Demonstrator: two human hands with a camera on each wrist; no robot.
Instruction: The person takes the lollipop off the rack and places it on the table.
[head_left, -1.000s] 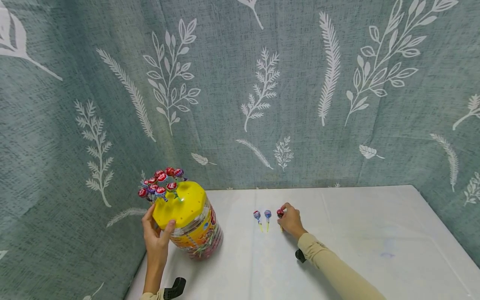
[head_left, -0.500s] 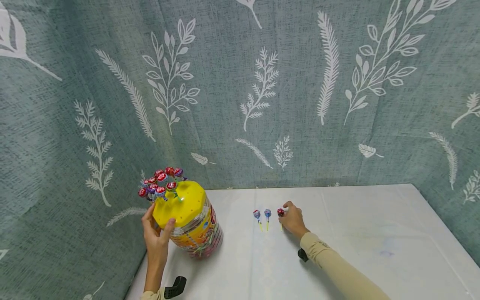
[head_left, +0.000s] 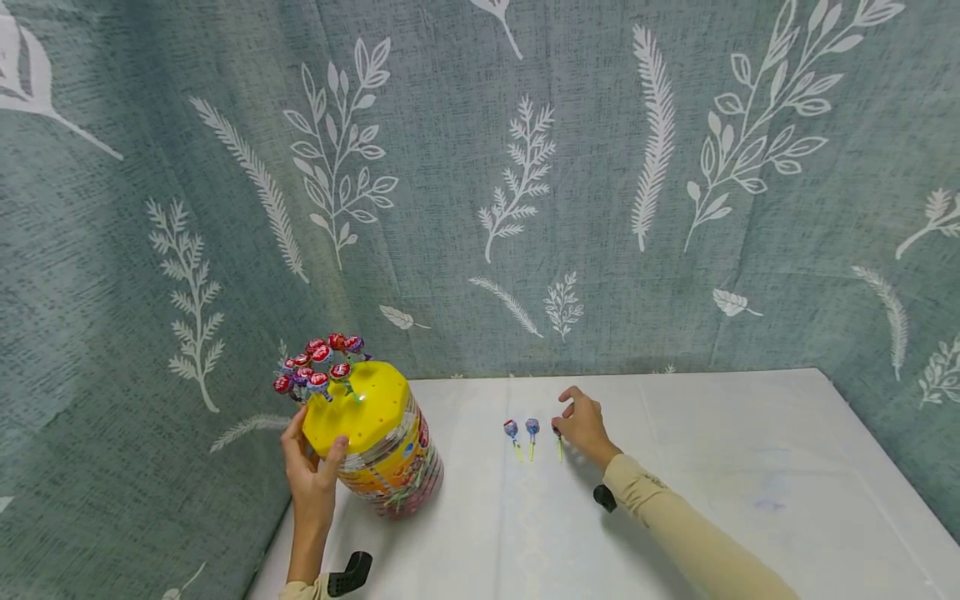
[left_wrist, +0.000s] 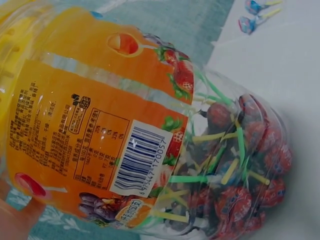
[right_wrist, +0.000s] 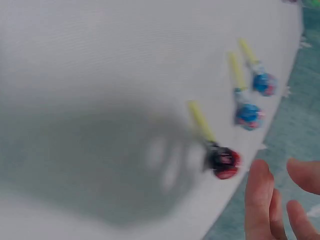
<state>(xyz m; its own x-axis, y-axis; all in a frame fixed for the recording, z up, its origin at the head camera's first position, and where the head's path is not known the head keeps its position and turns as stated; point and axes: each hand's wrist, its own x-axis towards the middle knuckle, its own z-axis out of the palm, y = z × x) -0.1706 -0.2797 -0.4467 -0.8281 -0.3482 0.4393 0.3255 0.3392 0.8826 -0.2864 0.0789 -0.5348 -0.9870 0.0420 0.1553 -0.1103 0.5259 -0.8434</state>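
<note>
A big clear candy jar (head_left: 393,477) with a yellow lid (head_left: 375,412) tilts toward my left hand (head_left: 311,492), which grips its lid edge, thumb in front. Wrapped lollipops (head_left: 319,382) stand in the lid. Through the jar's wall, the left wrist view shows more lollipops (left_wrist: 235,205) below the orange label (left_wrist: 75,125). On the table lie two blue-wrapped lollipops (right_wrist: 249,115) and a dark red one (right_wrist: 224,161), in a row with yellow sticks toward me. Over the red one my right hand (head_left: 587,429) hovers with fingers apart, holding nothing.
A white cloth (head_left: 712,467) covers the table. Behind it and along the left side hangs a green-grey curtain (head_left: 450,208) with white leaf prints, close to the jar. The table's back edge runs just beyond the lollipop row.
My right hand has let go of the red lollipop, its fingers spreading and lifting off. That lollipop lies beside the two blue ones. The left hand and jar have stayed put.
</note>
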